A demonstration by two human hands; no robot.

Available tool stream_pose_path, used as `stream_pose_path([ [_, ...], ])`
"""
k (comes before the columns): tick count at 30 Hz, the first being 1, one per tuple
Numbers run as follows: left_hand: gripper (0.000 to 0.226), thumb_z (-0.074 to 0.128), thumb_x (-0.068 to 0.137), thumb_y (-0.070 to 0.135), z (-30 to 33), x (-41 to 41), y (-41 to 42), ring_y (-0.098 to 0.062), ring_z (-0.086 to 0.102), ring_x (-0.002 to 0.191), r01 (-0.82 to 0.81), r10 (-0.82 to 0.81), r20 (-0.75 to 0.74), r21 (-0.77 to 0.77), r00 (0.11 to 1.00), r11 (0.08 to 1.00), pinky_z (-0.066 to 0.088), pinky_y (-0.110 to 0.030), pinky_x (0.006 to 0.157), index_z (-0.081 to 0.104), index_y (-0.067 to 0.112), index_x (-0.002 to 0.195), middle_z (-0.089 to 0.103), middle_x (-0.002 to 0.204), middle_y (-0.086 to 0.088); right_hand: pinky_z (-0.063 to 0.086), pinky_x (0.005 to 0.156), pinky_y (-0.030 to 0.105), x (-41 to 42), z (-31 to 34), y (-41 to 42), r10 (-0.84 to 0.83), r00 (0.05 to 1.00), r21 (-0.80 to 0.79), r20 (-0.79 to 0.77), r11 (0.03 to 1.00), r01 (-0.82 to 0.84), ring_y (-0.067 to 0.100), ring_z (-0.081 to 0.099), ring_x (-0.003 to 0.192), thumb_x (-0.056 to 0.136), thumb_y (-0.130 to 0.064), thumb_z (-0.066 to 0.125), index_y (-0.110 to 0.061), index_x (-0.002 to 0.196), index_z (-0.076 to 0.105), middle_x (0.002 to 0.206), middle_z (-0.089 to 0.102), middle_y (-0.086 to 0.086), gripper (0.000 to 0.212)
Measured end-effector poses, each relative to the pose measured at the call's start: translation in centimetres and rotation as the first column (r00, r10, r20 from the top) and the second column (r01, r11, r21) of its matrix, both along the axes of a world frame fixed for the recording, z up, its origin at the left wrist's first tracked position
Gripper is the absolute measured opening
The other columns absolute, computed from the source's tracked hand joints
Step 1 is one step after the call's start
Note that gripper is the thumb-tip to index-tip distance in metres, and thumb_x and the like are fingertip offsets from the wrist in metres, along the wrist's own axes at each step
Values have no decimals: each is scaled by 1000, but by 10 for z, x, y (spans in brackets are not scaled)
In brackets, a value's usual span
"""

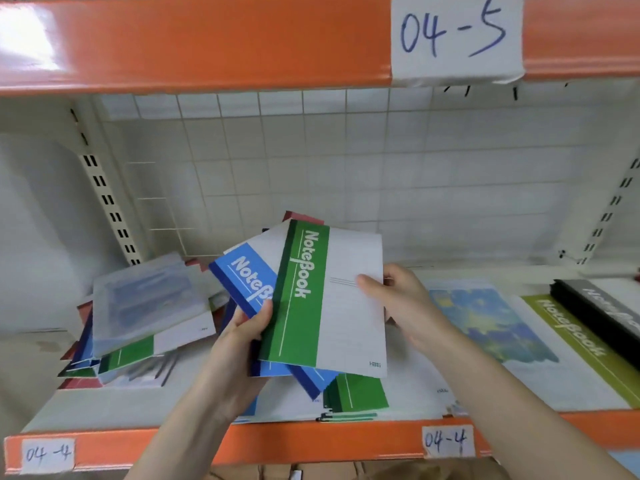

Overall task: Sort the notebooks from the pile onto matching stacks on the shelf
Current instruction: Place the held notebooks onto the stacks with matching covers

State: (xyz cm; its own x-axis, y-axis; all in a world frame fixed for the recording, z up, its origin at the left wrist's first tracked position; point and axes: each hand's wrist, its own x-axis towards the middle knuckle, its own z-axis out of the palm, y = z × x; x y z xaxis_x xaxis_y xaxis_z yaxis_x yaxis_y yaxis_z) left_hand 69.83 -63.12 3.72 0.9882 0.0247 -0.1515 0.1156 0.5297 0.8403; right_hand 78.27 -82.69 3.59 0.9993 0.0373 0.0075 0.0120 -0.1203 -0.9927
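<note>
I hold a fan of notebooks above the shelf. On top is a green-and-white notebook (322,299); behind it a blue-and-white notebook (242,275), and a red cover peeks out at the back. My left hand (247,337) grips the fan at its lower left, thumb on the green spine. My right hand (398,299) pinches the green notebook's right edge, thumb on its white cover. A messy pile of notebooks (145,327) lies at the shelf's left. Under my hands lies a green notebook stack (356,393).
To the right lie a sky-picture notebook (485,323), an olive-green notebook (581,344) and a black notebook (602,313). The orange shelf edge (311,441) carries "04-4" labels; an orange beam (207,43) labelled "04-5" runs overhead. A wire grid backs the shelf.
</note>
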Motion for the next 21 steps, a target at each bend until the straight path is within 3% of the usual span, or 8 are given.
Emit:
stream_pose_path([
  [4, 15, 54, 93, 15, -5, 6, -9, -22, 72, 80, -55, 55, -7, 28, 998, 998, 60, -37, 61, 63, 18, 104, 74, 98, -7, 33, 59, 26, 3, 2, -19, -176, 984, 75, 39, 982, 172, 19, 41, 66, 85, -21, 65, 1, 79, 49, 71, 44, 10, 28],
  [8, 10, 56, 92, 15, -5, 5, 10, -16, 71, 70, -222, 222, 4, 73, 975, 972, 58, -31, 53, 62, 19, 99, 74, 84, -2, 27, 55, 27, 9, 11, -49, -317, 936, -67, 156, 942, 330, 18, 37, 65, 94, -18, 53, -8, 78, 48, 71, 42, 10, 20],
  [11, 15, 53, 95, 10, 2, -2, 36, -2, 68, 63, -394, 385, 85, 140, 919, 908, 55, -20, 49, 57, 18, 107, 71, 76, 9, 32, 54, 26, 11, 11, -58, -236, 944, -302, 230, 905, 300, 20, 47, 64, 95, -13, 49, -5, 81, 56, 75, 55, 7, 18],
  [13, 20, 49, 96, 4, 8, -6, 50, 9, 64, 62, -479, 461, 140, 143, 876, 866, 50, -10, 49, 52, 16, 113, 68, 74, 16, 39, 62, 26, 12, 2, -52, -151, 958, -430, 242, 869, 246, 24, 59, 79, 95, -11, 49, -3, 95, 63, 92, 65, 10, 16],
  [15, 22, 48, 96, 0, 11, -9, 60, 11, 64, 63, -511, 493, 151, 116, 857, 852, 48, -8, 48, 52, 21, 102, 66, 79, 17, 40, 69, 27, 8, -5, -40, -84, 967, -513, 240, 835, 199, 26, 60, 90, 95, -13, 49, -3, 106, 61, 102, 64, 11, 18],
  [18, 25, 47, 96, -2, 9, -13, 66, 11, 64, 65, -506, 496, 122, 62, 860, 861, 49, -9, 49, 52, 21, 106, 58, 97, 10, 42, 73, 30, 1, -8, -23, -15, 974, -712, 227, 680, 176, 28, 56, 98, 96, -15, 49, -1, 117, 53, 109, 60, 14, 25],
  [20, 29, 46, 96, -1, 8, -17, 65, 13, 63, 64, -515, 512, 96, 0, 853, 857, 48, -6, 51, 50, 11, 121, 55, 97, 7, 40, 81, 33, -5, -8, -16, -6, 966, -816, 258, 534, 221, 31, 51, 107, 96, -14, 51, -1, 123, 47, 116, 55, 16, 31],
  [21, 27, 47, 96, 1, 6, -18, 65, 12, 63, 65, -509, 507, 110, -9, 855, 861, 48, -6, 51, 50, 13, 120, 55, 96, 6, 38, 84, 33, -8, -8, -14, -10, 964, -855, 267, 458, 241, 30, 47, 110, 95, -13, 52, -1, 127, 44, 118, 51, 15, 34],
])
